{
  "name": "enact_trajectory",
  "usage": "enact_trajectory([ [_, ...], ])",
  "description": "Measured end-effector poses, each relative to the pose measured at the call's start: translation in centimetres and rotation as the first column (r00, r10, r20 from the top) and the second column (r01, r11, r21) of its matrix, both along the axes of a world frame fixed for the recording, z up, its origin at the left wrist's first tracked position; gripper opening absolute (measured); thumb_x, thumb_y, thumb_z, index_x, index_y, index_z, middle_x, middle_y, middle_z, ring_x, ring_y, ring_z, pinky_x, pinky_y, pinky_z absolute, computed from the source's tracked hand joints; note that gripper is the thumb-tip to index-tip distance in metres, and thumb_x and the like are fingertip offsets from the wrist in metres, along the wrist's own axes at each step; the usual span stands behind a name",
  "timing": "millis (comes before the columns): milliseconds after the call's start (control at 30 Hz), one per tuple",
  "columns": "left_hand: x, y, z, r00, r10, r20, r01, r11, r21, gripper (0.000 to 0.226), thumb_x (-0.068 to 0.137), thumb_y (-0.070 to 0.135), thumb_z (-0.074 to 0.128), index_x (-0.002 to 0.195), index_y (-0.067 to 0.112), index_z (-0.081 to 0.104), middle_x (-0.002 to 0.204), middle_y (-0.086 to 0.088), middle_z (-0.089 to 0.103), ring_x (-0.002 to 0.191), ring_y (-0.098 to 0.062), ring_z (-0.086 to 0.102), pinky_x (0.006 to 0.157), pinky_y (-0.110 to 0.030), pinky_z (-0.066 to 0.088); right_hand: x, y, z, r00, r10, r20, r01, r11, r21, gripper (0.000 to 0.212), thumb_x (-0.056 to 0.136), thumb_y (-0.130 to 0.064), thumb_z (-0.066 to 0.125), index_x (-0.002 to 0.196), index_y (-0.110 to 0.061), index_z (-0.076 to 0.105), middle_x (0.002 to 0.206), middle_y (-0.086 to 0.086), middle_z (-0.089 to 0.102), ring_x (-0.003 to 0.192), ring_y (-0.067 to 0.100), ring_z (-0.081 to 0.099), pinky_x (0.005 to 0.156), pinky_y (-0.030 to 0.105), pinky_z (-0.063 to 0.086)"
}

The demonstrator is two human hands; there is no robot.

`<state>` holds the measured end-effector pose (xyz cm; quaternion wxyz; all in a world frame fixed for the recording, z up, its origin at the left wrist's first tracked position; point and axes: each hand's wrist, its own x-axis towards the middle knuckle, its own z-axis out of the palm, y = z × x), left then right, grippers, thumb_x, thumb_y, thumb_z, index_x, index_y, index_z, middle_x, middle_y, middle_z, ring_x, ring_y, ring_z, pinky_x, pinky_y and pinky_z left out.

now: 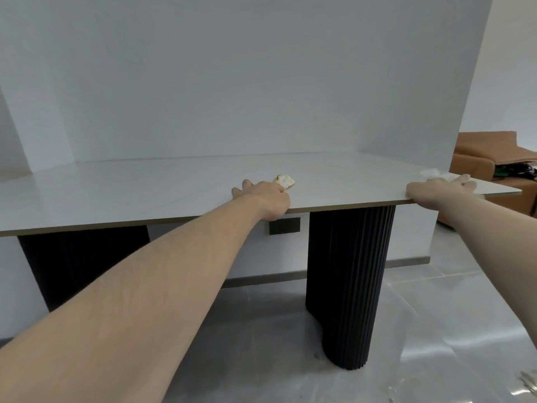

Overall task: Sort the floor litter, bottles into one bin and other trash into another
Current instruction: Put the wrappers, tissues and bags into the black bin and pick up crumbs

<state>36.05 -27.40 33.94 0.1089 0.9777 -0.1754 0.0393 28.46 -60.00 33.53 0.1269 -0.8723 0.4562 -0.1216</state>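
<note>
Okay, from my remote seat I see both bare arms stretched forward to the near edge of the white glossy rectangular tabletop (145, 187). Left forearm runs from 7 o'clock up toward centre; the left hand (266, 197) lies palm-down over the table edge, thumb sticking out toward 9 o'clock, fingers reaching toward 1 o'clock. Its fingertips meet a small crumpled cream-yellow paper scrap (285, 180) lying on the top just past them; I cannot tell whether the fingers pinch it or only touch it, since the knuckles hide the tips.

Right forearm comes in from 4 o'clock. The right hand (441, 189) rests flat near the table's right corner, at about 3 o'clock in frame, fingers straight and a little spread, pointing toward 2 o'clock. The fingers lie on a thin crinkled clear plastic wrapper (433, 173), pressing it onto the surface; no curl round it visible.

Scrap and wrapper are well apart, both on the tabletop near its front edge.

Under the top, a black ribbed column leg (348, 286) stands on the grey shiny tiled floor (261, 344). At 3 o'clock behind the table corner sit open brown cardboard boxes (488, 152). A white wall (232, 68) is behind the table.
</note>
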Motion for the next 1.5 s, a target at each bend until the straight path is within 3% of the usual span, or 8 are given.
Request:
enact_trajectory([
  [467,0.6,-0.1,-1.5,0.985,-0.013,0.172,0.025,0.997,-0.073,0.047,0.102,0.034,0.023,0.136,0.022,0.054,0.137,-0.004,0.051,0.121,-0.031,0.040,0.097,-0.045,0.036,-1.4,1.1,-0.6,0.989,0.142,0.033,-0.139,0.986,-0.089,0.054,0.091,-0.032,0.032,0.136,-0.007,0.047,0.135,0.014,0.047,0.130,0.038,0.034,0.103,0.052,0.028],
  [733,-3.1,3.2,-0.9,0.983,-0.103,0.151,0.142,0.950,-0.277,0.040,0.102,0.028,0.034,0.132,0.024,0.060,0.139,-0.002,0.054,0.121,-0.030,0.049,0.100,-0.044,0.044,-4.2,6.8,-1.0,0.913,0.374,0.164,-0.363,0.927,-0.096,0.048,0.098,-0.026,0.031,0.139,-0.019,0.054,0.148,0.007,0.048,0.137,0.033,0.033,0.106,0.049,0.027],
  [900,-10.5,8.7,-1.7,0.980,-0.137,0.147,0.188,0.883,-0.429,0.044,0.105,0.020,0.039,0.147,0.018,0.051,0.152,-0.002,0.048,0.138,-0.025,0.044,0.113,-0.033,0.035,-7.2,15.6,-1.6,0.727,0.582,0.364,-0.602,0.795,-0.069,0.050,0.100,-0.025,0.036,0.148,-0.022,0.048,0.158,-0.002,0.040,0.146,0.027,0.032,0.119,0.051,0.025],
  [1100,-22.0,19.6,-5.9,0.988,-0.089,0.126,0.143,0.835,-0.531,0.050,0.103,0.017,0.045,0.153,0.028,0.044,0.154,0.015,0.041,0.136,-0.003,0.039,0.102,-0.012,0.023,-15.3,27.8,-4.9,0.454,0.629,0.631,-0.822,0.569,0.025,0.047,0.101,-0.011,0.046,0.147,-0.019,0.050,0.145,-0.011,0.047,0.134,0.005,0.041,0.105,0.017,0.026],
  [1200,-26.8,25.3,-10.0,0.999,-0.019,0.048,0.041,0.854,-0.518,0.049,0.103,0.016,0.049,0.150,0.027,0.047,0.151,0.016,0.044,0.125,0.002,0.045,0.097,-0.008,0.030,-19.5,32.5,-9.0,0.453,0.614,0.647,-0.866,0.476,0.155,0.050,0.100,-0.009,0.047,0.149,-0.020,0.048,0.148,-0.013,0.044,0.134,0.002,0.040,0.105,0.016,0.027],
  [1300,-30.8,30.1,-14.4,0.997,0.066,-0.042,-0.078,0.888,-0.452,0.049,0.102,0.014,0.050,0.150,0.023,0.047,0.154,0.012,0.043,0.140,-0.008,0.038,0.109,-0.021,0.028,-22.8,36.2,-13.7,0.479,0.644,0.596,-0.873,0.421,0.247,0.053,0.099,-0.006,0.049,0.149,-0.020,0.047,0.148,-0.013,0.044,0.133,0.002,0.042,0.098,0.008,0.029],
  [1400,-33.5,34.1,-18.5,0.972,0.154,-0.176,-0.207,0.916,-0.343,0.051,0.103,0.017,0.047,0.153,0.026,0.042,0.158,0.011,0.036,0.144,-0.014,0.032,0.114,-0.028,0.026,-25.1,39.0,-18.2,0.525,0.686,0.504,-0.848,0.372,0.377,0.057,0.095,0.000,0.045,0.149,-0.020,0.046,0.149,-0.012,0.041,0.127,0.006,0.046,0.075,-0.005,0.036],
  [1500,-34.9,37.8,-22.0,0.927,0.245,-0.283,-0.328,0.895,-0.301,0.051,0.101,0.017,0.048,0.151,0.027,0.045,0.159,0.007,0.039,0.145,-0.017,0.034,0.118,-0.034,0.029,-25.9,40.7,-21.5,0.524,0.773,0.357,-0.815,0.333,0.474,0.064,0.090,0.004,0.040,0.151,-0.016,0.042,0.153,-0.005,0.037,0.126,0.012,0.047,0.073,0.002,0.042],
])
